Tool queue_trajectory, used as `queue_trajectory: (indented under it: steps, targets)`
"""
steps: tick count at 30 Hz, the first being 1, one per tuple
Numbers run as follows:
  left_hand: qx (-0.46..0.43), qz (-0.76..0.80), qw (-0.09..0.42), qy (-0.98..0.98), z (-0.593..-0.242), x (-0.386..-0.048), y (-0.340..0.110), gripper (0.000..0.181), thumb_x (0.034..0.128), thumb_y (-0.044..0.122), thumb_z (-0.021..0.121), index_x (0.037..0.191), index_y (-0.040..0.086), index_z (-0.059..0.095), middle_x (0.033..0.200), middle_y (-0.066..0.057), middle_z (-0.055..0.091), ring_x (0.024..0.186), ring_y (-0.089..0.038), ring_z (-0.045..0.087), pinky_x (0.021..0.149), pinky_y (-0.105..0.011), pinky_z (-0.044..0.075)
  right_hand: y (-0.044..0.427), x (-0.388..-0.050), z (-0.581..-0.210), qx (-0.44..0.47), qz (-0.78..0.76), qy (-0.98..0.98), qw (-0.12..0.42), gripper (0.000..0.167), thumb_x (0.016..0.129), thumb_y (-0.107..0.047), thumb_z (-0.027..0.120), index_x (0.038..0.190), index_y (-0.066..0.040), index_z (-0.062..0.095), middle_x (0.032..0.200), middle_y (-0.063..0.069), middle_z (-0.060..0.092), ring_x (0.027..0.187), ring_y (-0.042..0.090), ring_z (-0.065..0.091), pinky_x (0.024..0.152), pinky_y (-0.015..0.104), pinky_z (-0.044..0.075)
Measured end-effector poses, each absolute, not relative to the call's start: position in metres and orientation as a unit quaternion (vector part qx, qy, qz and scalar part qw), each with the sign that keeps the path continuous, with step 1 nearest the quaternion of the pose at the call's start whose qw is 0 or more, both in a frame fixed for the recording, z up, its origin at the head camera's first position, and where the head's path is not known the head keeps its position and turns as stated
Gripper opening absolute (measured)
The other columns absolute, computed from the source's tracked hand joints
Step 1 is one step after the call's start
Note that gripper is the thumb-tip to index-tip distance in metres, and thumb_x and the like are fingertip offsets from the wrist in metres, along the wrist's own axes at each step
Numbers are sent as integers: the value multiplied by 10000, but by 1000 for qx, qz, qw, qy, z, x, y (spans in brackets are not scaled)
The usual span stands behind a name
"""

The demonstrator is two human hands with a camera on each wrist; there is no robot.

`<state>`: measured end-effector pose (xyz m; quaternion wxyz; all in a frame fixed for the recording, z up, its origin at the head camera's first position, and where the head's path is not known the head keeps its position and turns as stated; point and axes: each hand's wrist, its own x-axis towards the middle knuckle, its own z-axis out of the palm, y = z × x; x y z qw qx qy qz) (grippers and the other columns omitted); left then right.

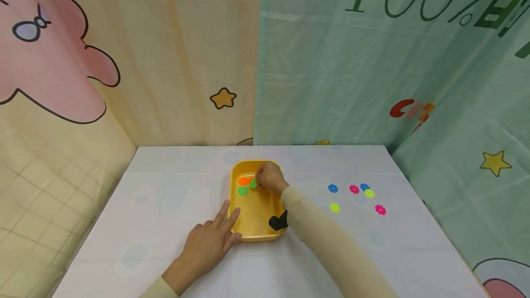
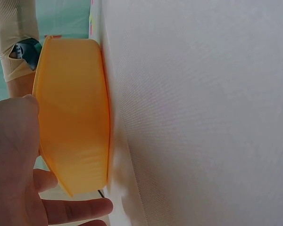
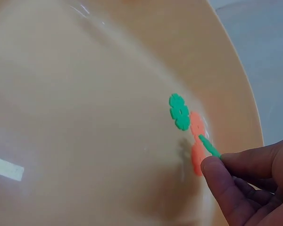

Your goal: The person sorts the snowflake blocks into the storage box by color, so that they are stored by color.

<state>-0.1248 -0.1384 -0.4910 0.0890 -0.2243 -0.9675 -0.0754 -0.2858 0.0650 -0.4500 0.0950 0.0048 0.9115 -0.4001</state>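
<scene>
A yellow tray (image 1: 251,222) stands on the table. My right hand (image 1: 271,177) reaches into its far end and pinches a green flower-shaped piece (image 3: 209,146) between thumb and finger, tilted on edge above the tray floor. Beside it in the right wrist view lie another green piece (image 3: 179,112) and two orange pieces, one farther (image 3: 197,125) and one partly behind the fingertips (image 3: 197,160). My left hand (image 1: 209,243) is at the tray's near left side, fingers spread; in the left wrist view its thumb touches the tray rim (image 2: 42,127).
Right of the tray, on the white table (image 1: 165,224), lie loose flower pieces: blue (image 1: 333,188), pink (image 1: 354,189), a second blue (image 1: 364,186) touching a yellow (image 1: 370,193), another yellow (image 1: 335,208) and another pink (image 1: 380,209). Printed curtains (image 1: 323,82) hang behind.
</scene>
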Motion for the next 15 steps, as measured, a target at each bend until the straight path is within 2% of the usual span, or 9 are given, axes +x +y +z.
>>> queue_trajectory:
  steps: [8, 15]
  targets:
    - [-225, -78, 90, -967, -492, -124, -138, 634, 1031, 593, 454, 1556, 239, 449, 1637, -100, 346, 858, -266, 703, 650, -402, 515, 62, -287, -456, -22, -356, 928, 102, 195, 900, 36, 640, 728, 10, 728, 550, 14, 568, 481, 137, 516, 474, 213, 414]
    - [-227, -77, 99, -966, -494, -124, -138, 629, 1034, 594, 448, 1553, 237, 456, 1635, -101, 352, 859, -268, 704, 660, -412, 523, 59, -287, -459, -18, -329, 936, 124, 223, 912, 31, 643, 698, -20, 682, 587, 29, 563, 491, 138, 524, 464, 206, 416]
